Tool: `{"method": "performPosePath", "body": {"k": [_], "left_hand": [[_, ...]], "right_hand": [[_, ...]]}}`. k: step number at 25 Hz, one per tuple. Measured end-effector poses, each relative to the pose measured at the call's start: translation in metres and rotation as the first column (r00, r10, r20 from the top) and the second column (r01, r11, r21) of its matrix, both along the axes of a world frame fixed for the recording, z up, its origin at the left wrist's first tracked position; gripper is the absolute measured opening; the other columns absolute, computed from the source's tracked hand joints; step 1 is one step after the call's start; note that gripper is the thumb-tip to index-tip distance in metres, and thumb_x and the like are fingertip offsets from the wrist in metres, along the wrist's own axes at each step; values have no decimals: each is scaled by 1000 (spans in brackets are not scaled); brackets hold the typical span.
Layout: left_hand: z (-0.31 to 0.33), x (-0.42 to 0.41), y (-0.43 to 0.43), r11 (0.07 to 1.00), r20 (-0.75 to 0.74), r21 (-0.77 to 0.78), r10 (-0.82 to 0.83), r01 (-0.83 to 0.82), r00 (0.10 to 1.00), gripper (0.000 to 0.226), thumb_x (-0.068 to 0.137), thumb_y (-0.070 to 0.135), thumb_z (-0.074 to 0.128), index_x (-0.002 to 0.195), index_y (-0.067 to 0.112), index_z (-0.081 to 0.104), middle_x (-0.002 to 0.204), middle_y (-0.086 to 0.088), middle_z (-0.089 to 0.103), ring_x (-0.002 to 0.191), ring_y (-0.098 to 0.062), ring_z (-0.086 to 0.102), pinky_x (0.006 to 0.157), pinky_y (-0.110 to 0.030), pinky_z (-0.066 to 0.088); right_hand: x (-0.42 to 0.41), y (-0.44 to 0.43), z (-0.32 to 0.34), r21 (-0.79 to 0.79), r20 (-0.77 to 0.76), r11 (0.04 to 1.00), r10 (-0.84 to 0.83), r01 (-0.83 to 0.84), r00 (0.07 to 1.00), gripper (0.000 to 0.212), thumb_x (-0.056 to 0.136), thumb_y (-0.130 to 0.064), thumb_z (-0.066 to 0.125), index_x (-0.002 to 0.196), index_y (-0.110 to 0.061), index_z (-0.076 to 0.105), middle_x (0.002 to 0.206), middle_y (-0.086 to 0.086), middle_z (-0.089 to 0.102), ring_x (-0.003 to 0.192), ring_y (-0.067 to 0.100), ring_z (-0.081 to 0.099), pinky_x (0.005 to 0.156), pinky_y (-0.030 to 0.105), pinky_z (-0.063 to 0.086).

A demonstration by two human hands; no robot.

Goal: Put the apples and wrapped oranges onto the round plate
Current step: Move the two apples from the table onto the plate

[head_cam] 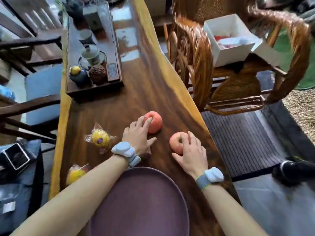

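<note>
Two pink-red apples lie on the long wooden table. My left hand (pixel 139 135) rests its fingers on the near side of the farther apple (pixel 156 121), thumb spread out beside it. My right hand (pixel 189 150) wraps its fingers over the nearer apple (pixel 177 142), which still touches the table. A wrapped orange (pixel 100 137) in clear plastic lies left of my left hand. A second wrapped orange (pixel 75 174) sits near the table's left edge, partly behind my left forearm. The round purple plate (pixel 144 201) is close to me between my forearms, with nothing on it.
A dark wooden tea tray (pixel 95 89) with a teapot, jars and cups stands at the far left of the table. A rattan chair (pixel 201 65) holding a white box (pixel 230 38) stands to the right. Dark wooden chairs and bags are on the left.
</note>
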State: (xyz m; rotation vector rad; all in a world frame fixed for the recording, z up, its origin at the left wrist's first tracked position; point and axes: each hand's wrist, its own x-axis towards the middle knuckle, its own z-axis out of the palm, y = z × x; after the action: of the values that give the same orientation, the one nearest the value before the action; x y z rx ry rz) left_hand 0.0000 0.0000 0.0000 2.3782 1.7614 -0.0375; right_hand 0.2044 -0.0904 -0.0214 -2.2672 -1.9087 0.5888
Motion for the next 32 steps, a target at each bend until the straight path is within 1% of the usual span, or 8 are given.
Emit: {"method": "performPosePath", "body": {"k": [1, 5, 10, 17, 21, 25, 29, 32], "left_hand": [[-4, 5, 7, 1000, -21, -20, 14, -14, 1000, 87, 76, 62, 69, 148, 32, 30, 155, 1, 35, 124, -31, 50, 90, -46, 48], [-25, 18, 28, 995, -73, -79, 62, -68, 995, 88, 75, 58, 73, 147, 34, 27, 158, -1, 28, 120, -36, 51, 91, -47, 46], [-41, 30, 42, 994, -78, -76, 76, -82, 994, 85, 72, 48, 81, 138, 32, 29, 158, -5, 29, 104, -39, 61, 85, -46, 47], [-38, 33, 46, 999, -16, -54, -3, 2, 1000, 82, 67, 36, 81, 135, 31, 35, 143, -9, 44, 89, -42, 60, 75, -44, 47], [-12, 18, 4, 999, 131, 4, -44, 44, 990, 81, 62, 43, 80, 131, 29, 41, 142, -5, 49, 91, -39, 64, 72, -44, 48], [7, -13, -59, 998, 223, -16, -51, 56, 974, 87, 61, 45, 82, 136, 22, 43, 145, -2, 50, 104, -34, 63, 78, -45, 52], [-1, -48, -121, 999, 172, -49, -13, 22, 985, 84, 61, 47, 78, 135, 21, 47, 146, 0, 52, 104, -32, 61, 74, -44, 52], [-15, -61, -149, 994, 145, -109, 10, 6, 989, 84, 61, 45, 75, 135, 23, 44, 147, 1, 50, 106, -32, 61, 77, -47, 53]], "right_hand": [[1, 5, -4, -41, -22, 999, -1, 0, 1000, 82, 72, -51, 76, 140, -27, 38, 153, 11, 39, 136, 34, 42, 100, 52, 47], [5, 14, -22, -51, -52, 999, -12, 10, 999, 89, 73, -46, 78, 147, -36, 29, 155, 11, 33, 131, 37, 46, 96, 52, 50], [10, 17, -35, -29, -107, 1000, -9, 6, 994, 86, 72, -40, 79, 143, -37, 31, 148, 9, 35, 114, 40, 52, 84, 49, 54], [12, 18, -30, -34, -210, 999, -35, 28, 977, 82, 70, -35, 78, 140, -34, 37, 142, 6, 36, 109, 40, 52, 77, 46, 54], [10, -7, -17, 23, -279, 1000, -11, 19, 960, 83, 67, -35, 82, 138, -33, 38, 140, 6, 38, 111, 38, 54, 78, 46, 55], [-5, -45, -3, 65, -332, 997, 60, -41, 941, 83, 65, -36, 81, 137, -32, 40, 139, 5, 40, 111, 37, 57, 80, 47, 56], [-31, -84, 0, 36, -361, 991, 130, -126, 923, 79, 65, -37, 78, 135, -34, 41, 139, 0, 39, 116, 32, 54, 79, 46, 57], [-50, -104, -5, 6, -350, 983, 175, -185, 920, 76, 65, -34, 78, 132, -34, 43, 139, -4, 39, 114, 31, 54, 74, 44, 57]]}}
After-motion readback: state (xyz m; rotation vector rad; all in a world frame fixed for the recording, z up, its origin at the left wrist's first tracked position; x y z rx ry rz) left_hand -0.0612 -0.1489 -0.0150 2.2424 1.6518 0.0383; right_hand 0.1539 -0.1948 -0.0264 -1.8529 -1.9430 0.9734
